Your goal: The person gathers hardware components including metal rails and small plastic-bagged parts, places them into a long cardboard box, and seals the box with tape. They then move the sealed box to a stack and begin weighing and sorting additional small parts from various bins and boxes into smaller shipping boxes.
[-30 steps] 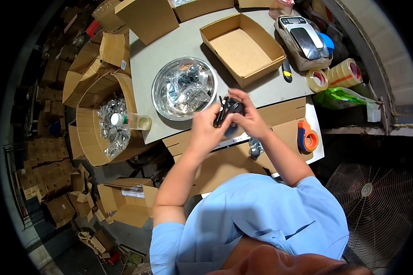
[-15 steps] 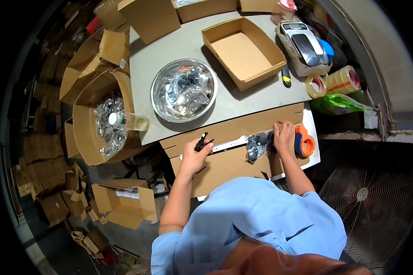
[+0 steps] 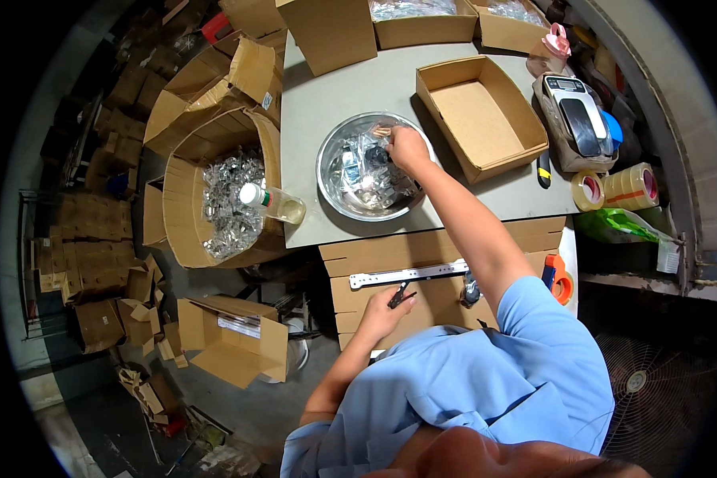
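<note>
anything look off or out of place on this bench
One thing: a plastic bottle lies tilted on the rim of the open carton of clear packets, half over the table edge. Otherwise nothing stands out; the right hand reaches into the metal bowl, the left hand holds a small black tool.

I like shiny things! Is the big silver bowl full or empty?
Partly full. The silver bowl holds a heap of small clear plastic packets, and the right hand reaches into it among them.
</note>
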